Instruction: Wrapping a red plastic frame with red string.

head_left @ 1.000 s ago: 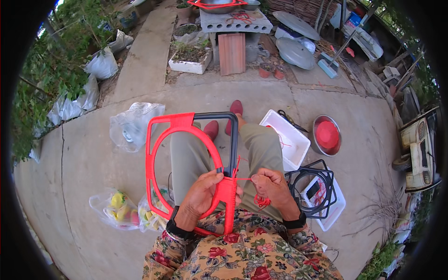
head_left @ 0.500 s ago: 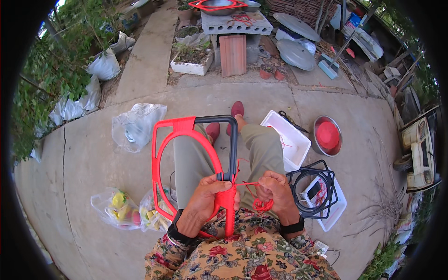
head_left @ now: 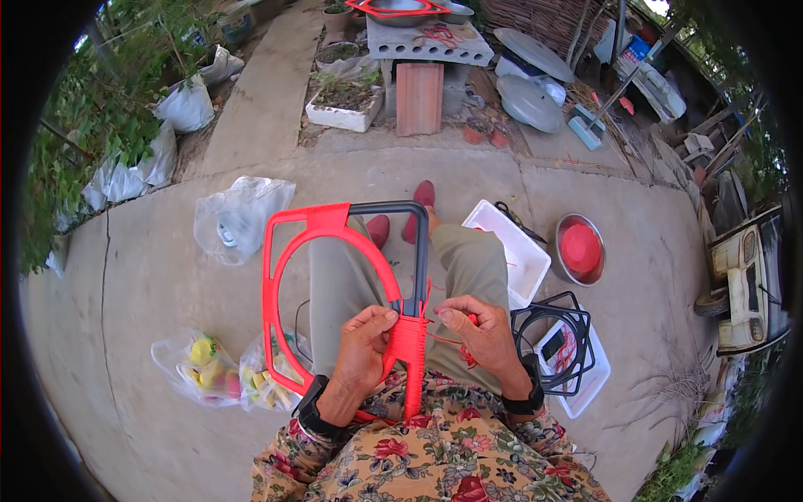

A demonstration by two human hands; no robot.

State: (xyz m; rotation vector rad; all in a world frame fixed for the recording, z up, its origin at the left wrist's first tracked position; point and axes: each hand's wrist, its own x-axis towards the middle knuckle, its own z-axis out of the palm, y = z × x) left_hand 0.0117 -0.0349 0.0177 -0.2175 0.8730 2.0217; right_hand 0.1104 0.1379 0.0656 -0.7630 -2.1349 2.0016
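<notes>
On my lap rests a square black frame [head_left: 422, 238] with a round ring inside it, much of it wrapped in red cord [head_left: 311, 222]. The upper right corner is bare black. My left hand [head_left: 361, 345] is closed in a pinch at the inner edge of the wrapped right bar; whatever lies between thumb and forefinger is hidden. To the right of that bar, my right hand [head_left: 487, 336] is closed on a loose bundle of red cord [head_left: 467, 356]. A thin strand runs between this hand and the wrapping.
Right of my legs are a white foam box [head_left: 520, 263], a metal bowl [head_left: 580, 251] with something red inside, and black frames [head_left: 552, 339] over a white tray [head_left: 590, 385]. At left lie a clear plastic bag [head_left: 242, 219] and bags of fruit [head_left: 201, 372]. A block table [head_left: 427, 43] stands ahead.
My left thumb has come off the front of the bar to its inner edge. My right hand has shifted slightly up and left, and the strand that was taut now hangs slacker.
</notes>
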